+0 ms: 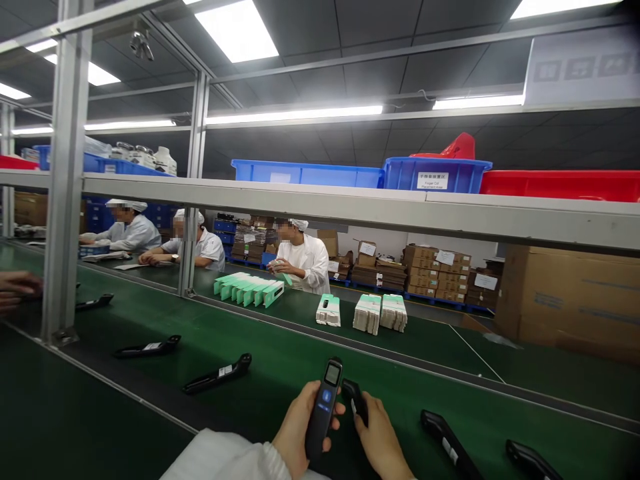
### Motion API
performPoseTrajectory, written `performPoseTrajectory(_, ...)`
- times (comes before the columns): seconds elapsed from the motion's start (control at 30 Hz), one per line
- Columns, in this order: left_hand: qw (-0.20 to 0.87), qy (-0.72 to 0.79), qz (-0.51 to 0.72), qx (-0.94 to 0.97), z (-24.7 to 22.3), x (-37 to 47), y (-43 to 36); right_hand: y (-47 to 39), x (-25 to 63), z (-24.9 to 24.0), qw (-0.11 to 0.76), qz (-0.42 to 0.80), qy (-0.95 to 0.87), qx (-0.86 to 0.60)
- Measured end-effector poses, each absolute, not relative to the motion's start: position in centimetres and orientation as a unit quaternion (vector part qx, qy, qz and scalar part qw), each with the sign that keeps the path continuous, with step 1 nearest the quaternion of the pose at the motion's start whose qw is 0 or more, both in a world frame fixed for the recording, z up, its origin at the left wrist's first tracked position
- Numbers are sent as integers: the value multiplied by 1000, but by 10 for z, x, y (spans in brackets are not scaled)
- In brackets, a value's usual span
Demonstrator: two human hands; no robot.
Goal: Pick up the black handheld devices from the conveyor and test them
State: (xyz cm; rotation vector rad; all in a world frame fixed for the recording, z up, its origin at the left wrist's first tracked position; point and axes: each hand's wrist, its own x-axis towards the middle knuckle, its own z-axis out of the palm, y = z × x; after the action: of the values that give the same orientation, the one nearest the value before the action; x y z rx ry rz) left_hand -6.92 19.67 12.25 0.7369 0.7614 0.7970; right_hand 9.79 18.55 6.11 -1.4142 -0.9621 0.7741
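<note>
My left hand (296, 430) grips a black handheld device (324, 408) with a small screen and a blue button, held upright near the bottom middle. My right hand (381, 440) sits right beside it, closed on a second black device (356, 400) whose top shows above the fingers. Both hands hover over the green conveyor belt (280, 360). A white sleeve covers my left forearm.
Several black devices lie on the belt: (218, 375), (147, 347), (95, 303), (449, 443), (531, 460). Green-and-white boxes (249, 289) and white stacks (380, 312) sit across the belt. Three people in white work opposite. A metal post (63, 200) stands left; another person's hand (17, 288) is at far left.
</note>
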Motion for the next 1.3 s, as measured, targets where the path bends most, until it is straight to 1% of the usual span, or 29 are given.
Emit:
performPoseTrajectory(0.07, 749, 375, 393, 381, 120, -65, 196, 183, 94, 69, 588, 282, -426, -627)
performPoseTrajectory(0.13, 680, 386, 433, 449, 118, -62, 196, 179, 87, 80, 595, 255, -448, -617)
performPoseTrajectory(0.2, 598, 380, 473, 524, 117, -60, 196, 176, 77, 92, 612, 318, -449, -568)
performPoseTrajectory(0.27, 542, 370, 490, 574, 116, -58, 194, 173, 66, 102, 616, 427, -420, -512)
performPoseTrajectory(0.33, 525, 364, 482, 599, 115, -56, 190, 169, 58, 108, 619, 507, -380, -464)
performPoseTrajectory(0.4, 522, 357, 481, 607, 115, -55, 187, 166, 53, 111, 630, 543, -356, -425)
performPoseTrajectory(0.5, 534, 332, 479, 612, 118, -57, 190, 164, 51, 111, 645, 553, -341, -402)
performPoseTrajectory(0.57, 545, 333, 451, 623, 121, -65, 199, 164, 52, 109, 650, 553, -328, -405)
performPoseTrajectory(0.6, 528, 350, 436, 639, 123, -72, 206, 164, 52, 108, 652, 554, -317, -408)
performPoseTrajectory(0.63, 494, 380, 420, 660, 124, -81, 214, 164, 53, 107, 656, 555, -305, -410)
performPoseTrajectory(0.67, 426, 419, 406, 691, 124, -91, 222, 164, 54, 106, 658, 558, -291, -413)
performPoseTrajectory(0.7, 328, 462, 395, 723, 124, -102, 231, 164, 54, 105, 660, 560, -276, -418)
performPoseTrajectory(0.77, 145, 560, 327, 747, 122, -126, 246, 164, 56, 104, 660, 563, -260, -424)
performPoseTrajectory(0.8, 90, 608, 283, 737, 120, -138, 253, 163, 56, 104, 658, 565, -261, -423)
performPoseTrajectory(0.83, 68, 647, 238, 721, 119, -149, 258, 163, 56, 104, 655, 567, -267, -421)
performPoseTrajectory(0.87, 73, 673, 201, 708, 117, -159, 262, 163, 57, 104, 653, 569, -274, -418)
performPoseTrajectory(0.93, 108, 686, 164, 701, 115, -171, 266, 163, 57, 103, 650, 573, -280, -413)
performPoseTrajectory(1.03, 161, 654, 176, 718, 115, -171, 266, 165, 56, 101, 645, 576, -283, -415)
performPoseTrajectory(1.13, 230, 604, 204, 735, 116, -152, 258, 169, 57, 96, 630, 578, -306, -418)
performPoseTrajectory(1.17, 287, 583, 231, 724, 116, -143, 254, 170, 57, 94, 622, 578, -313, -425)
performPoseTrajectory(1.2, 366, 558, 269, 694, 116, -133, 250, 171, 57, 92, 613, 574, -319, -440)
performPoseTrajectory(1.27, 567, 485, 367, 555, 117, -114, 240, 174, 59, 86, 590, 550, -334, -487)
performPoseTrajectory(1.3, 638, 449, 395, 485, 117, -106, 235, 176, 60, 83, 574, 537, -342, -516)
